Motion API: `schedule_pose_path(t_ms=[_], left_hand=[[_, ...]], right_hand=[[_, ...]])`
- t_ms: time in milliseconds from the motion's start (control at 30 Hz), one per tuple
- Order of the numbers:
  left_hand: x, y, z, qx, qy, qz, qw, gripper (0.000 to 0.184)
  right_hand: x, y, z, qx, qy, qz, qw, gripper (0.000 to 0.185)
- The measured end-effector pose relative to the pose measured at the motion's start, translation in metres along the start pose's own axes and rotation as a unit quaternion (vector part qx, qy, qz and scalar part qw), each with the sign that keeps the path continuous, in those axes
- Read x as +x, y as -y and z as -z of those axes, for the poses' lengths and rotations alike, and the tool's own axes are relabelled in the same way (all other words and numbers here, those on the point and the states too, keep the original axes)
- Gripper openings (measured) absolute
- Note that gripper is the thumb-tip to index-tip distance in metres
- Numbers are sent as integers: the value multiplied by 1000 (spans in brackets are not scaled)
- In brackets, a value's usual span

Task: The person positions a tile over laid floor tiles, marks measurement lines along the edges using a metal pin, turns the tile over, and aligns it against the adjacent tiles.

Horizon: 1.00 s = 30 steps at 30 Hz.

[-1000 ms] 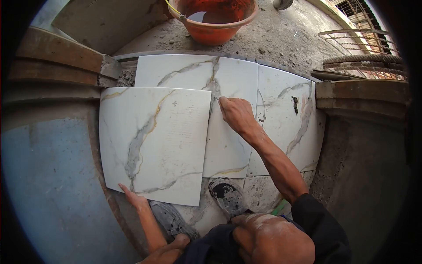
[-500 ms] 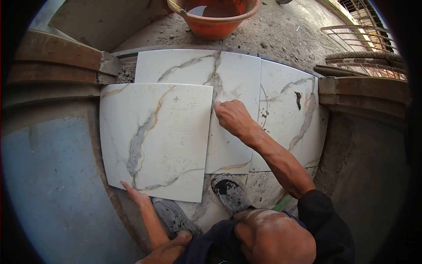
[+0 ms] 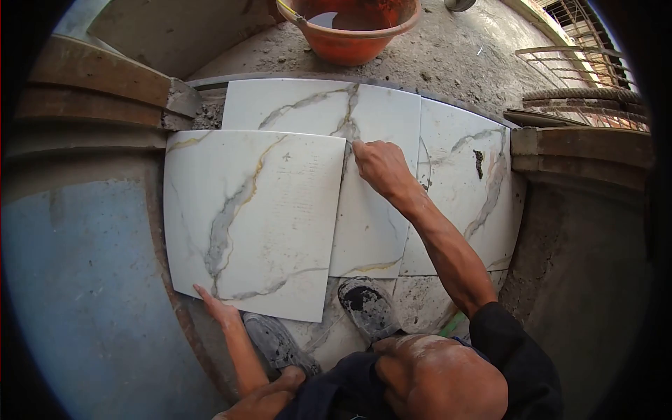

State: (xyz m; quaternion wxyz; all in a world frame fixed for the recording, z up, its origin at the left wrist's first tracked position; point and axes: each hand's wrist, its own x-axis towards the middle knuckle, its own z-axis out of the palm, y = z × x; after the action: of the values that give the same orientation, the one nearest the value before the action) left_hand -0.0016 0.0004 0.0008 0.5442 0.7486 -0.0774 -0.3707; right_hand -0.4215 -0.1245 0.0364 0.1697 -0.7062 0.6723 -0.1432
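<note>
"Both in view?"

"Yes. Right hand (image 3: 381, 168): fingers curled together beside the top tile (image 3: 255, 224), near its far right corner; whether they pinch anything, I can't tell. Left hand (image 3: 220, 310): at the near edge, toward the left corner. Gripping or just touching, I can't tell."

"And where's that tile?"

"On the left, overlapping the second tile (image 3: 371, 231). The third tile (image 3: 465, 203) lies right of that, dark dirt (image 3: 479, 164) on it."

"Further out?"

"Two scuffed shoes (image 3: 367, 309) on the near side, a red tub (image 3: 350, 49) beyond the tiles."
</note>
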Motion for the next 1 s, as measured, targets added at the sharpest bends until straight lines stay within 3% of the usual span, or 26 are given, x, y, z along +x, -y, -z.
schedule_pose_path(t_ms=[167,600,1000], left_hand=[[-2,-3,-2,9,-2,6,1000,78],[3,1,3,0,4,5,1000,77],[0,-1,2,8,-8,16,1000,75]], right_hand=[[-13,17,-4,-31,61,16,998,8],[-7,2,-5,28,-9,-35,999,11],[-29,14,-9,23,35,-31,999,11]])
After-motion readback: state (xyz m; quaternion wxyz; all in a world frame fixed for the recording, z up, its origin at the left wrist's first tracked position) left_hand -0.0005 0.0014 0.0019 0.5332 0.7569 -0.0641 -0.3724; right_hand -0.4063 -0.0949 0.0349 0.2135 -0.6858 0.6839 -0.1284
